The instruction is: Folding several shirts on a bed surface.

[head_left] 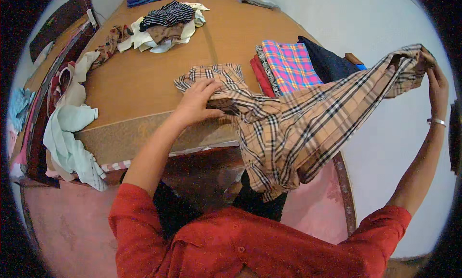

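A tan checked shirt [317, 112] with black and white lines stretches between my two hands. My left hand [198, 101] grips one end over the bed's front edge, its fingers across the cloth. A bunched part of the shirt lies on the bed just beyond those fingers. Raised far to the right, my right hand [436, 81] pinches the other end near the white wall. The cloth slopes down from there, and its middle hangs in loose folds below the bed's edge. The right fingertips are partly hidden by fabric.
Behind the shirt, folded clothes include a pink-and-blue plaid piece [288, 63], a red one [261, 76] and a dark garment [325, 61]. A rumpled clothes pile [168, 25] lies farther back on the brown bed [144, 86]. Pale green cloth [70, 141] drapes over the left corner.
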Motion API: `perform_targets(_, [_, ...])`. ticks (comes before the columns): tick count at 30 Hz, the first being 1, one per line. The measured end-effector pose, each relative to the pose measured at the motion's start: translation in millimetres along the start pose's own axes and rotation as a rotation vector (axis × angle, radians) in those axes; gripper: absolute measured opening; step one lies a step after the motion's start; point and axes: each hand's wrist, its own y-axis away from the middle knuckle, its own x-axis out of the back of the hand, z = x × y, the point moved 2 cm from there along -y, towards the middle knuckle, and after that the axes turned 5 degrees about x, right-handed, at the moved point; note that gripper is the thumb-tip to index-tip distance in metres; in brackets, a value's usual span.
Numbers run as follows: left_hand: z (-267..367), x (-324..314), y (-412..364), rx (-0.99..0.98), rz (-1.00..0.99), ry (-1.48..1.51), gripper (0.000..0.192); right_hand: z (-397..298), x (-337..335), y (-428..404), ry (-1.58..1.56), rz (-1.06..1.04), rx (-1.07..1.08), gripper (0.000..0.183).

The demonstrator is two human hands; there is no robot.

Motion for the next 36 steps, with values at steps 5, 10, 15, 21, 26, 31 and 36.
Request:
perform_targets(5, [-22.6,-8.9,-6.1,0.201,-0.016,-0.275,0.062,38.6,13.8,21.8,-0.076,0.07,-0.089,0.035])
perform_targets(10, [-91.1,-17.6,-8.4,0.301,-0.037,-0.241,0.046,11.4,-9.6,23.9,-1.02,0.275,-0.443,0.048])
perform_targets(15, [-126.6,49.7,0.3,0.462,0.348,0.332,0.03,8.6,-32.5,15.1,-1.411,0.264,-0.605,0.048])
perform_targets(21, [-45.2,197.9,80.7,0.155,0.706,-0.316,0.026,24.7,-57.3,29.2,-1.197,0.167,-0.437,0.04])
perform_targets(26, [-16.4,174.8,191.3,0.232,0.281,-0.645,0.037,20.6,-87.9,49.7,-1.367,0.151,-0.473,0.052])
perform_targets(31, [-7.9,124.6,263.3,0.518,0.12,-0.455,0.053,1.8,-113.0,70.4,-1.358,0.027,-0.535,0.054])
perform_targets(36, [-8.2,117.1,287.5,0.76,0.202,0.039,0.074,20.6,-114.4,100.1,-1.321,-0.013,-0.55,0.053])
